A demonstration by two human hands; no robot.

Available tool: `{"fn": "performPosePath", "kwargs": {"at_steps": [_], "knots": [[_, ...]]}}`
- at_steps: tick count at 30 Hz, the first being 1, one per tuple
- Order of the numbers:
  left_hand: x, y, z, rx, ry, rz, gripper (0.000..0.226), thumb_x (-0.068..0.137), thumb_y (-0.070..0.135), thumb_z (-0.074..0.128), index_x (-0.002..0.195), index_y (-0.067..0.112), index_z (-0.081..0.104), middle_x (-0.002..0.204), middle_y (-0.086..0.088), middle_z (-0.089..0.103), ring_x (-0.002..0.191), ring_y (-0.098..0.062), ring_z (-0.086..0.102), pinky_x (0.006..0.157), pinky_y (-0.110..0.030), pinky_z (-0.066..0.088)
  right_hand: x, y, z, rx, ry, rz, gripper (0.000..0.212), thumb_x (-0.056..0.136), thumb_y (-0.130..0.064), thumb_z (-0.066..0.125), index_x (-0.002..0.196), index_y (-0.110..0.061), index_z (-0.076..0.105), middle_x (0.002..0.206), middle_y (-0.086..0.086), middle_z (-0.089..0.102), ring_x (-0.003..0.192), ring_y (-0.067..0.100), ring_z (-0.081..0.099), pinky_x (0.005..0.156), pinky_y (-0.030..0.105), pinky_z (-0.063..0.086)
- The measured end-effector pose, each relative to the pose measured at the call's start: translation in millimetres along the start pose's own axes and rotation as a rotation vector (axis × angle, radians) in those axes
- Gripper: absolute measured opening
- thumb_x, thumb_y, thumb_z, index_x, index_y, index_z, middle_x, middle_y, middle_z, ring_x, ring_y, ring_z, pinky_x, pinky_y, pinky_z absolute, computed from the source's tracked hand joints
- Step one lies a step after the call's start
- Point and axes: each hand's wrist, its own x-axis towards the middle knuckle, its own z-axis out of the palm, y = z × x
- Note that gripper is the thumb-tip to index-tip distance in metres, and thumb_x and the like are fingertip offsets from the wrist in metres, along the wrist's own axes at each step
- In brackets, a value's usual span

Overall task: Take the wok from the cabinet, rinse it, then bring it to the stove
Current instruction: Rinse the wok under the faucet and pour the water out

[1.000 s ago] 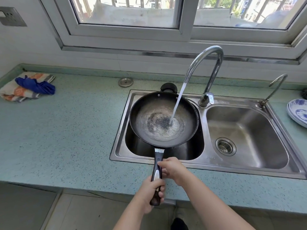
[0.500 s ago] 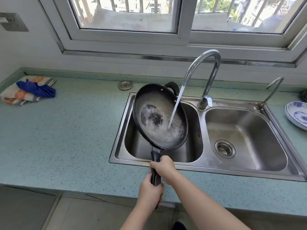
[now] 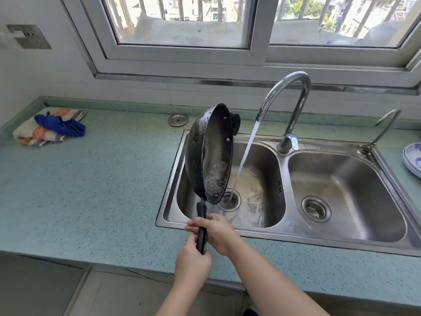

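wok [image 3: 215, 156] now tipped near-vertical, water [image 3: 247, 151] missing it

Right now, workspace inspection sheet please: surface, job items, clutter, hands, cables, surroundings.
Surface: speckled green countertop, double-basin steel sink.
Job's things: wok tipped nearly on edge over the left basin; faucet running, stream falling beside the wok into the drain.
Clutter: blue cloth on folded striped towel; metal sink stopper; blue-and-white plates.
Hands: left hand and right hand both grip the wok handle.
Cables: nothing seen.
Surroundings: window, wall socket, small second tap.
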Motion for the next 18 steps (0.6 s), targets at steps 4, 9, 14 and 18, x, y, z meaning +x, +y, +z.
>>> {"fn": "performPosePath", "kwargs": {"at_steps": [4,9,14,18], "knots": [[6,7,-7,-0.271,-0.141,-0.069,0.025,0.079,-0.008,0.044,0.093,0.012,0.042,0.043,-0.004,0.047,0.028,-0.014,0.042,0.033,-0.019,0.035,-3,-6,-1,0.146,-0.024,-0.022,0.004,0.090,0.004,0.050,0.092,0.003,0.047,0.088,0.020,0.065,0.071,0.022,0.072,0.052,0.029,0.057],[3,0,10,-0.142,-0.061,-0.009,0.026,0.080,0.001,0.050,0.097,0.019,0.043,0.062,-0.002,0.049,0.048,-0.018,0.047,0.049,-0.028,0.037,-4,-1,-12,0.144,-0.058,0.003,0.002,0.093,0.002,0.045,0.095,0.003,0.046,0.084,0.016,0.068,0.070,0.019,0.073,0.055,0.026,0.057],[0,-2,16,-0.020,-0.026,0.028,0.058,0.084,0.004,0.049,0.135,0.027,0.034,0.079,0.001,0.057,0.066,-0.019,0.052,0.056,-0.024,0.037,-3,-2,-11,-0.081,0.042,-0.007,0.014,0.091,0.003,0.049,0.078,-0.003,0.052,0.079,0.012,0.060,0.066,0.017,0.061,0.058,0.020,0.056],[2,-5,19,0.022,-0.027,0.011,0.066,0.086,0.005,0.049,0.144,0.024,0.024,0.089,-0.005,0.058,0.078,-0.025,0.052,0.066,-0.025,0.036,4,3,-9,-0.232,0.192,-0.035,0.015,0.085,-0.002,0.058,0.071,-0.007,0.054,0.066,0.007,0.053,0.055,0.014,0.055,0.055,0.022,0.053]]}}
